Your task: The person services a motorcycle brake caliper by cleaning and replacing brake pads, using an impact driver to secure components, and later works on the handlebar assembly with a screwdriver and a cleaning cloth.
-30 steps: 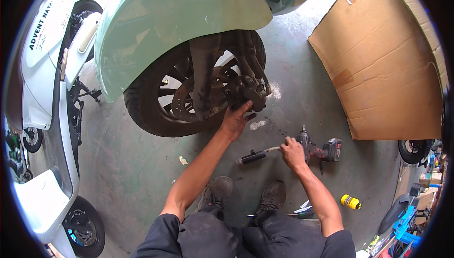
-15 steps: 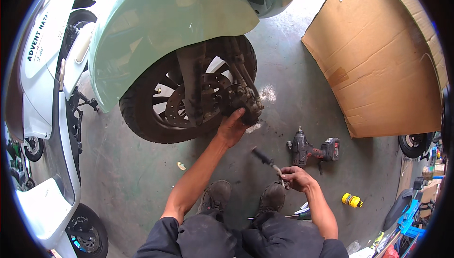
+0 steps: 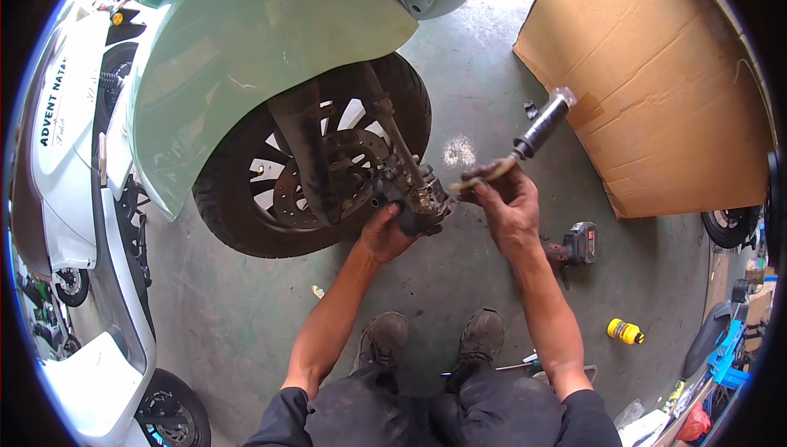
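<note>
My left hand (image 3: 388, 236) is wrapped round the underside of a dark, grimy brake caliper (image 3: 425, 199) beside the front wheel's brake disc (image 3: 288, 194). To its right, my right hand (image 3: 515, 211) pinches a tool with a black cylindrical grip (image 3: 543, 129) and a thin metal shank. That grip points up and away to the right, while the shank's other end is near the caliper's right side; motion blur hides whether they touch. The spoked wheel (image 3: 234, 221) sits under a pale green fender (image 3: 254, 61).
A cordless impact wrench (image 3: 582, 244) lies on the floor, partly behind my right forearm. Farther right are a yellow bottle (image 3: 625, 331) and a big cardboard box (image 3: 648, 86). A white motorbike (image 3: 82, 193) stands along the left. My shoes (image 3: 384, 339) are below the wheel.
My right hand has moved up and forward from near my right shoe to the caliper, and the tool has swung round. My left hand stays on the caliper, which has tilted slightly.
</note>
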Tool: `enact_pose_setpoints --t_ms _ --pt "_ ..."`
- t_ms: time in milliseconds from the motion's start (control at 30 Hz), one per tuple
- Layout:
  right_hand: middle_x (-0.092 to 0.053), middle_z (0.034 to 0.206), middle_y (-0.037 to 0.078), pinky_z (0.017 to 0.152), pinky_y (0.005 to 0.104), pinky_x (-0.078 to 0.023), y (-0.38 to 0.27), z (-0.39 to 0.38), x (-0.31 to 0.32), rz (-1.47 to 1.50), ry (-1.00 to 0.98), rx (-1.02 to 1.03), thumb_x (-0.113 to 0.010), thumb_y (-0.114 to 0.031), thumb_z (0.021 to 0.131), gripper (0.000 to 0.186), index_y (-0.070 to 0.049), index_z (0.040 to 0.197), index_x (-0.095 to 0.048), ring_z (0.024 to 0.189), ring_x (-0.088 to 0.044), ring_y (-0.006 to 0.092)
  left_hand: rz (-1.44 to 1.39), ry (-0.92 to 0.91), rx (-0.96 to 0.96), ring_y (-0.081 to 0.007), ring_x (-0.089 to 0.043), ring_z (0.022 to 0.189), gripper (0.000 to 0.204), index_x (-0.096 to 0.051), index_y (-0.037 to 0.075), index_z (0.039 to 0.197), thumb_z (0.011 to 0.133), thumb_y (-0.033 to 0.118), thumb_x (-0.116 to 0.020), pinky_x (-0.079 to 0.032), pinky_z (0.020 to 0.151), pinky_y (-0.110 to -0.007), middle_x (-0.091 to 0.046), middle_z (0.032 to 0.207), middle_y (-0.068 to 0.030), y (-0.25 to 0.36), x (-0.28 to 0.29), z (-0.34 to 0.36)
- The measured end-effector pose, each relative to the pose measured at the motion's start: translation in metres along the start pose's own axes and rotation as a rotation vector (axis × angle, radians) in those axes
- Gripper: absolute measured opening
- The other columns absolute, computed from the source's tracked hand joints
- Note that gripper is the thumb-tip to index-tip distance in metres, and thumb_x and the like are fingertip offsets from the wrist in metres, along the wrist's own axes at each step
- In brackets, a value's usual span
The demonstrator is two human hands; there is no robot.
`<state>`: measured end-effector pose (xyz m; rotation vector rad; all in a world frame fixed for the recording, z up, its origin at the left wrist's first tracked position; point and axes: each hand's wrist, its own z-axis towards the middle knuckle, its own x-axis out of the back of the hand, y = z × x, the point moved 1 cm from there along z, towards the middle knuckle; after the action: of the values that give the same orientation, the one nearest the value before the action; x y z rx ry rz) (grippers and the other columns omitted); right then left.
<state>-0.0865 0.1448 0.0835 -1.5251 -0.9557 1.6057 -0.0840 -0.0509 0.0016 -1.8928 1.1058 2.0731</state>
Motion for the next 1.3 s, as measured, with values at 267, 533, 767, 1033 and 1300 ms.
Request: enact_pose_setpoints --t_ms 267,533,767,1033,1300 --pt "-0.065 0.100 0.010 0.086 0.0334 -0.055 0.014 0.006 -0.025 -0.048 -0.051 -0.005 -0.066 0.000 0.088 0.021 -0.001 0.105 -0.054 0.095 -0.064 0.0183 0.034 -0.035 0.017 -0.0321 -0.048 0.127 0.092 -0.031 0.016 0.147 0.073 0.049 -0.074 -0.047 0.097 -0.055 -0.046 0.141 -0.0103 0.001 -0.001 -0.007" --pt "-0.065 0.099 0.010 0.087 0.0332 -0.054 0.019 0.004 -0.025 -0.063 -0.029 0.035 -0.065 0.000 0.088 0.021 -0.001 0.105 -0.053 0.095 -0.064 0.0179 0.065 -0.038 0.031 -0.0285 -0.047 0.128 0.091 -0.034 0.023 0.145 0.070 0.051 -0.076 -0.048 0.092 -0.056 -0.047 0.140 -0.0056 0.002 -0.009 -0.002" --pt "-0.067 0.095 0.009 0.081 0.0278 -0.054 0.025 0.003 -0.031 -0.033 0.067 -0.010 -0.066 0.000 0.088 0.018 0.002 0.102 -0.055 0.089 -0.065 0.0139 0.007 -0.085 0.000 -0.0331 -0.051 0.125 0.092 -0.028 0.011 0.148 0.075 0.046 -0.073 -0.047 0.099 -0.051 -0.046 0.141 -0.0120 0.001 -0.012 -0.002" --pt "-0.067 0.094 0.010 0.081 0.0283 -0.054 0.023 -0.001 -0.032 -0.038 0.003 0.086 -0.067 0.004 0.085 0.020 0.002 0.100 -0.055 0.090 -0.065 0.0152 -0.017 -0.010 -0.016 -0.0306 -0.051 0.125 0.089 -0.031 0.015 0.146 0.075 0.045 -0.074 -0.053 0.090 -0.052 -0.046 0.142 -0.0082 -0.004 -0.004 -0.002" --pt "-0.067 0.092 0.011 0.081 0.0286 -0.054 0.022 0.006 -0.038 -0.131 0.100 0.101 -0.068 0.007 0.082 0.020 0.003 0.098 -0.056 0.091 -0.065 0.0159 0.080 0.004 0.062 -0.0280 -0.040 0.134 0.091 -0.034 0.023 0.145 0.069 0.052 -0.075 -0.037 0.100 -0.065 -0.041 0.145 -0.0050 -0.004 0.007 -0.002"
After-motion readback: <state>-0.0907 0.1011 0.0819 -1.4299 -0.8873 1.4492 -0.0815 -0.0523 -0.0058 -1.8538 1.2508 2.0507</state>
